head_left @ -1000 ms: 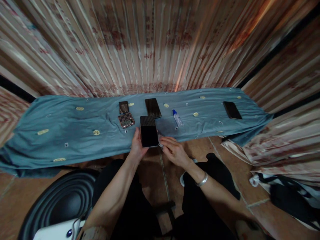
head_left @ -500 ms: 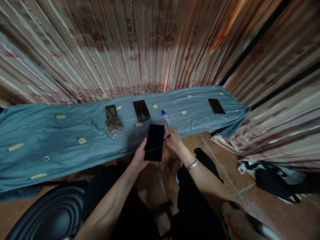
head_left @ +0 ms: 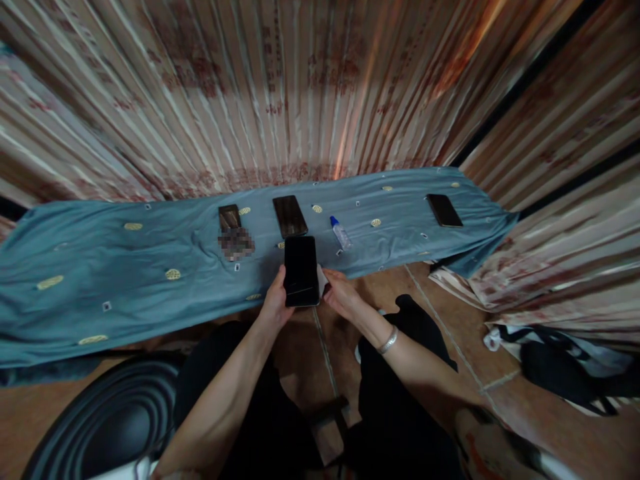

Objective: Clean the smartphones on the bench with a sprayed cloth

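Observation:
My left hand [head_left: 276, 299] is closed on the left edge of a black smartphone [head_left: 301, 270], holding it dark screen up over the table's near edge. At the phone's right edge, my right hand [head_left: 341, 292] pinches a small greyish-white cloth [head_left: 323, 280], which touches the phone's side. Just beyond lies a second dark phone [head_left: 290, 216] on the cloth-covered table. To its right is a small clear bottle with a blue cap [head_left: 341, 233], lying on its side.
A blue-green patterned cloth [head_left: 145, 267] covers the long table. A third dark phone [head_left: 445, 210] lies at the right, a dark flat object [head_left: 230, 217] and a blurred-out patch at the left. Curtains [head_left: 250, 87] hang behind. A black ridged round object [head_left: 115, 427] stands lower left.
The right hand with the cloth has slid down along the phone's right edge. The held phone has turned slightly more upright, and the whole view has shifted a little.

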`<state>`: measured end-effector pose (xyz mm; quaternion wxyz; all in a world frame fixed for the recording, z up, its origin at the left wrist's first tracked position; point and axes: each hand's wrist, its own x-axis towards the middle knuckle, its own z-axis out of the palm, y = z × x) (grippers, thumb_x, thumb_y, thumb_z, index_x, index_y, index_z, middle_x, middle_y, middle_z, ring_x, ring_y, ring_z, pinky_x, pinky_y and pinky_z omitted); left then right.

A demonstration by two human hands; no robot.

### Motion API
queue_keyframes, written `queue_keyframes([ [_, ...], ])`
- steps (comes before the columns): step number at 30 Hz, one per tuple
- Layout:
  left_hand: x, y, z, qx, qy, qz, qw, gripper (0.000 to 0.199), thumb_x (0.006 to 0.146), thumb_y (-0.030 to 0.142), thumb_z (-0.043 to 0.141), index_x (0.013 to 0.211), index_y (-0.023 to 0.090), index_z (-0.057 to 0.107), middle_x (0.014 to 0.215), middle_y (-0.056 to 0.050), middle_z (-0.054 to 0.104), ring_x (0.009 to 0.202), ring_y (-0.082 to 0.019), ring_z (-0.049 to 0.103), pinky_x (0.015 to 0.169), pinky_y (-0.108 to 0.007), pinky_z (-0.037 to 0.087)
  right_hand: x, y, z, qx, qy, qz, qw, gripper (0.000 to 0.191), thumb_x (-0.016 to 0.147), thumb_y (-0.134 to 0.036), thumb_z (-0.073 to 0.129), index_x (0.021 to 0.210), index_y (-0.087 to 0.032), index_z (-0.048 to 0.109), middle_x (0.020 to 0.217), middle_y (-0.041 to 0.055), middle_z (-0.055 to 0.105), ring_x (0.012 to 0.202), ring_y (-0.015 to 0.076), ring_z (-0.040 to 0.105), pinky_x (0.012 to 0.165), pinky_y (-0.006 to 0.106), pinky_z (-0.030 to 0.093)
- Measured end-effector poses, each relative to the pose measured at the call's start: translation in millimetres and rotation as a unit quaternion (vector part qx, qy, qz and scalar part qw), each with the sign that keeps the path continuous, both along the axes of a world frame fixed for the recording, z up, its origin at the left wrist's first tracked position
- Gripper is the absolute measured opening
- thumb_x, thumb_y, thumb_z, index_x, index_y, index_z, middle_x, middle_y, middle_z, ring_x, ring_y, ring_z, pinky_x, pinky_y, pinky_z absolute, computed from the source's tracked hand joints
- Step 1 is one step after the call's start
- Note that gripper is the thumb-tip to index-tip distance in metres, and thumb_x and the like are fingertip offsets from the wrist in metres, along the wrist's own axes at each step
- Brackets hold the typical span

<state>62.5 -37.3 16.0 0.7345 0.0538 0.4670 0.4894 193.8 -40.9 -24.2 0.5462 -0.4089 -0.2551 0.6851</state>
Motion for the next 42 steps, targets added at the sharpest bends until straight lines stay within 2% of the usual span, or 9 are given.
queue_keyframes([
  [8,-13.2,11.2,5.2,0.010,0.003,0.061,0.998,0.033,0.098,0.031,0.045,0.112,0.010,0.066,0.078,-0.005,0.076,0.071,-0.016,0.072,0.082,-0.030,0.057,-5.5,-17.4,3.0,0.018,-0.095,0.120,0.988,0.041,0.069,-0.057,0.075,0.063,-0.019,0.061,0.054,-0.0049,0.058,0.051,0.0101,0.050,0.052,0.022,0.040],
  [13,-20.0,13.2,2.4,0.037,-0.005,0.039,0.999,0.038,0.098,0.032,0.045,0.125,0.011,0.061,0.096,-0.009,0.077,0.088,-0.019,0.073,0.092,-0.034,0.054,22.8,-9.1,17.6,0.095,-0.246,0.268,0.927,0.049,0.071,-0.061,0.069,0.055,-0.018,0.052,0.047,-0.0089,0.039,0.045,0.0061,0.030,0.044,0.020,0.020],
  [15,-19.4,11.7,0.5,0.044,-0.005,0.033,0.998,0.039,0.096,0.033,0.048,0.127,0.011,0.060,0.103,-0.011,0.076,0.090,-0.021,0.073,0.091,-0.035,0.055,34.3,-2.1,24.0,0.115,-0.262,0.221,0.932,0.048,0.073,-0.063,0.066,0.058,-0.019,0.053,0.049,-0.0081,0.040,0.047,0.0070,0.031,0.045,0.020,0.022],
  [18,-13.7,7.4,-1.1,0.044,0.004,0.035,0.998,0.035,0.095,0.028,0.050,0.125,0.013,0.062,0.102,-0.009,0.076,0.087,-0.019,0.073,0.088,-0.032,0.055,46.4,8.9,30.9,0.164,-0.303,0.032,0.938,0.046,0.077,-0.062,0.061,0.059,-0.020,0.053,0.052,-0.0065,0.040,0.052,0.0093,0.034,0.049,0.022,0.027],
  [20,-7.6,3.2,-1.1,0.034,0.011,0.013,0.999,0.033,0.096,0.026,0.049,0.123,0.013,0.063,0.098,-0.008,0.077,0.083,-0.018,0.073,0.086,-0.031,0.056,51.2,14.8,33.7,0.194,-0.351,-0.083,0.912,0.045,0.081,-0.059,0.058,0.058,-0.021,0.052,0.053,-0.0056,0.039,0.053,0.0106,0.035,0.051,0.024,0.029],
  [23,2.8,-4.6,-0.6,0.020,0.018,-0.039,0.999,0.033,0.097,0.029,0.046,0.120,0.013,0.064,0.090,-0.006,0.077,0.077,-0.018,0.073,0.082,-0.033,0.057,53.0,19.7,34.8,0.228,-0.431,-0.144,0.861,0.037,0.090,-0.048,0.051,0.064,-0.022,0.058,0.055,-0.0036,0.044,0.056,0.0133,0.042,0.059,0.026,0.037],
  [27,13.4,-12.7,0.2,0.009,0.003,-0.075,0.997,0.031,0.096,0.030,0.048,0.115,0.013,0.067,0.094,-0.007,0.077,0.080,-0.018,0.073,0.082,-0.032,0.057,41.2,20.6,26.7,0.315,-0.530,-0.078,0.784,0.031,0.095,-0.033,0.042,0.101,-0.020,0.069,0.095,0.0093,0.069,0.096,0.0240,0.061,0.093,0.039,0.046],
  [32,12.1,-9.7,-0.7,0.008,-0.014,-0.030,0.999,0.030,0.095,0.027,0.049,0.114,0.013,0.067,0.105,-0.010,0.075,0.093,-0.021,0.072,0.086,-0.031,0.056,16.2,12.5,11.1,0.372,-0.612,0.044,0.696,0.047,0.097,-0.029,0.038,0.138,-0.011,0.052,0.144,0.0169,0.051,0.140,0.0276,0.038,0.117,0.050,0.031],
  [42,-10.2,7.6,-14.2,0.037,-0.018,0.033,0.999,0.028,0.094,0.030,0.052,0.106,0.011,0.068,0.095,-0.009,0.076,0.091,-0.019,0.072,0.090,-0.030,0.054,-2.5,-22.7,13.7,0.442,-0.592,0.134,0.661,0.048,0.100,-0.029,0.037,0.146,-0.014,0.042,0.150,0.0164,0.045,0.144,0.0258,0.035,0.117,0.050,0.035],
])
